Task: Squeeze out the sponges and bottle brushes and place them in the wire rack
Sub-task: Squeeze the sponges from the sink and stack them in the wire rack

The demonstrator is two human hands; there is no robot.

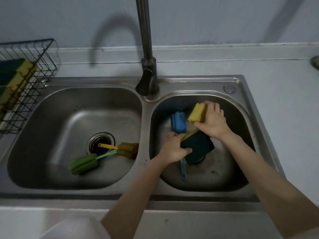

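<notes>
Hands point(173, 149) point(214, 121) clutch unbranded sponges point(196, 146) point(197, 112) over sink point(241, 107).

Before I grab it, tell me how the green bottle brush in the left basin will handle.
The green bottle brush looks light; its foam head likely squashes and drips. Its thin handle probably flexes. It crosses the yellow brush, which may shift.

The blue brush point(183, 171) is partly hidden beneath the left hand point(173, 149) and the dark sponge point(196, 147) it grips. The right-basin drain is covered under that sponge. Far left of the hands, the rack point(34, 80) is cut off by the edge.
</notes>
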